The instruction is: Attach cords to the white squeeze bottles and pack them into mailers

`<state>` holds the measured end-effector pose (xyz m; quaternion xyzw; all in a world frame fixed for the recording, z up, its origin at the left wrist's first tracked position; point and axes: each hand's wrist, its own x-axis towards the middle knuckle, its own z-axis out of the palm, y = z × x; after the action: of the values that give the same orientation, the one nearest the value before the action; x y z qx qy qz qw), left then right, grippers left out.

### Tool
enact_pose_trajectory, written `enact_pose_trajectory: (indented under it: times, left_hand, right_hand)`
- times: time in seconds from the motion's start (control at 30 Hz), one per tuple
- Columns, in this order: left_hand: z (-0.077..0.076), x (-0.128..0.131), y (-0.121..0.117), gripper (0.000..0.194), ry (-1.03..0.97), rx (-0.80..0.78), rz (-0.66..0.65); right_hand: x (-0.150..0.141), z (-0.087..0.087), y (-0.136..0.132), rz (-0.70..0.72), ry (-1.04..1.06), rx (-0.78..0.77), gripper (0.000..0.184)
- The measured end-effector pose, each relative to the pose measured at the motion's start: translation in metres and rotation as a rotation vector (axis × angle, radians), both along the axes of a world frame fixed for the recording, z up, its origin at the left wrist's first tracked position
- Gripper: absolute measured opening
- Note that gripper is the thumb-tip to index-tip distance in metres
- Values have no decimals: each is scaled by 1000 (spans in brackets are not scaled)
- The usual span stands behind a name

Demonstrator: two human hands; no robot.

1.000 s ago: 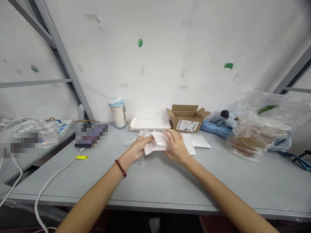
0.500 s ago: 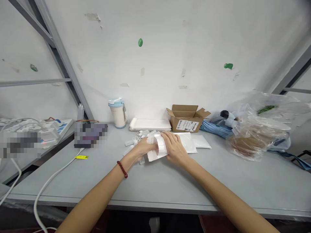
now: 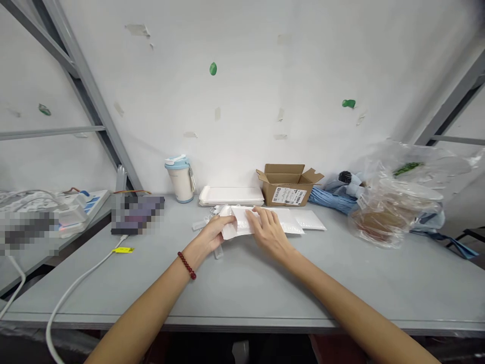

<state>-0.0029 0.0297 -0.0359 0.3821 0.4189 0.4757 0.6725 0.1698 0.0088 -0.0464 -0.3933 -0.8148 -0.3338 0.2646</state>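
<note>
While the left hand grips a white pouch at its near end, the right hand holds its far part, fingers curled over the top; clear plastic pieces lie just left; flat white bags lie right; a cardboard box stands behind, against the wall.

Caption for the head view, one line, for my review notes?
The left hand and right hand hold a white packet on a grey table, near an open cardboard box.

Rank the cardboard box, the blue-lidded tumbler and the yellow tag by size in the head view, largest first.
1. The cardboard box
2. The blue-lidded tumbler
3. The yellow tag
</note>
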Motion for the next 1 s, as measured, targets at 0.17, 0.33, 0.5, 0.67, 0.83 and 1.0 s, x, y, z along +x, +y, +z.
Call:
enact_pose_trajectory:
  times: [0.17,0.33,0.5,0.67,0.83,1.0]
  left_hand:
    - [11,1,-9,18,-34,11,-47]
    - [21,-9,-6,20,-129,23,79]
    - [25,-11,-9,18,173,336,-71]
    - [17,-5,-15,21,680,864,-58]
    - [7,10,-22,25,909,1098,-47]
    - [2,30,-30,21,716,753,-131]
  right_hand:
    - [-2,-2,1,-55,-52,-29,43]
    - [4,-2,5,-107,-83,-104,45]
    - [11,0,8,-14,-88,-70,36]
    - [17,11,6,71,-8,49,23]
    - [27,25,8,127,71,114,23]
    - [36,38,10,8,81,-198,31]
